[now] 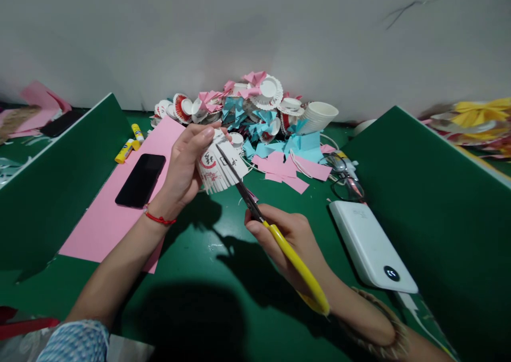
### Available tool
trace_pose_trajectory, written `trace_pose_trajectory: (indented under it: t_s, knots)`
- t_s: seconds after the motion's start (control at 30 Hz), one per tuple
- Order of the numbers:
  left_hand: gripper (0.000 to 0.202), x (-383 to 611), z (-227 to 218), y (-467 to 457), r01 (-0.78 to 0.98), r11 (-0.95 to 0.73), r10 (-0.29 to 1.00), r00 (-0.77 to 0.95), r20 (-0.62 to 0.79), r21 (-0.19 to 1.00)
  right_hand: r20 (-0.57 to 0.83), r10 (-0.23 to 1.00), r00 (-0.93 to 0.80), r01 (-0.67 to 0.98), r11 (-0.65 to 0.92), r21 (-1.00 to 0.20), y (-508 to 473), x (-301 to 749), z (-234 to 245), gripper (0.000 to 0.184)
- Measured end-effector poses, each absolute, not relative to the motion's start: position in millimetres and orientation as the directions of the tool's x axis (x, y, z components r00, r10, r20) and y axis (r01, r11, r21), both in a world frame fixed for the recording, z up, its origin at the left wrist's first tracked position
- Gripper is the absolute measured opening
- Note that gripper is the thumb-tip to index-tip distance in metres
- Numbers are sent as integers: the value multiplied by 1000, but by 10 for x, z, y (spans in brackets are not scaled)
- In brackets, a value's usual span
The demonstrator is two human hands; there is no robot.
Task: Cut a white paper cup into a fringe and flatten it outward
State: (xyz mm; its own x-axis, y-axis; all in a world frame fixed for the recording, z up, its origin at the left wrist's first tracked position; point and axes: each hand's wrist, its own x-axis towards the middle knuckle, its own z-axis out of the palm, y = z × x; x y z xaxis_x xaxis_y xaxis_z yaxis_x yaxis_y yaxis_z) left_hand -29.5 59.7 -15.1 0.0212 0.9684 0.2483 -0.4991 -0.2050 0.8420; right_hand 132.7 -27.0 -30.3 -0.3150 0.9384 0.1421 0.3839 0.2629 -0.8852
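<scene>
My left hand (pixel 184 167) is closed round a white paper cup (pixel 221 165) with red print, its wall slit into a fringe of strips. My right hand (pixel 289 242) grips yellow-handled scissors (pixel 279 234), whose dark blades reach up into the cup's strips. Both hands hover above a green table (pixel 207 255). A red string circles my left wrist, and a beaded bracelet sits on my right wrist.
A pink paper sheet (pixel 104 221) lies at left with a black phone (pixel 141 180) on it, and yellow glue sticks (pixel 130 144) beside it. Behind is a heap of cut cups and pink and blue paper pieces (pixel 255 112), stacked white cups (pixel 319 117), glasses (pixel 345 178), a white power bank (pixel 371 245). Green dividers (pixel 439 202) flank both sides.
</scene>
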Motion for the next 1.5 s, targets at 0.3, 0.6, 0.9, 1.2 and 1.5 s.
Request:
trace_pose_trajectory:
  t_s: [0.3, 0.6, 0.9, 1.2, 1.5]
  knots:
    - [21, -296, -170, 601, -502, -206, 966, 30, 255, 840, 129, 934, -333, 394, 262, -881, -249, 1358, -343, 34]
    - [10, -391, -87, 612, -508, -293, 950, -62, 305, 810, 111, 827, -551, 340, 344, -875, -234, 1451, -285, 68]
    - [6, -351, -103, 594, -554, -245, 954, 7, 298, 796, 138, 821, -554, 297, 350, -888, -226, 1436, -304, 61]
    - [9, -308, -129, 570, -510, -253, 954, 7, 298, 822, 111, 836, -538, 311, 319, -895, -242, 1433, -268, 65]
    - [15, -314, -118, 561, -498, -258, 957, -12, 290, 828, 119, 839, -532, 303, 319, -898, -249, 1438, -289, 68]
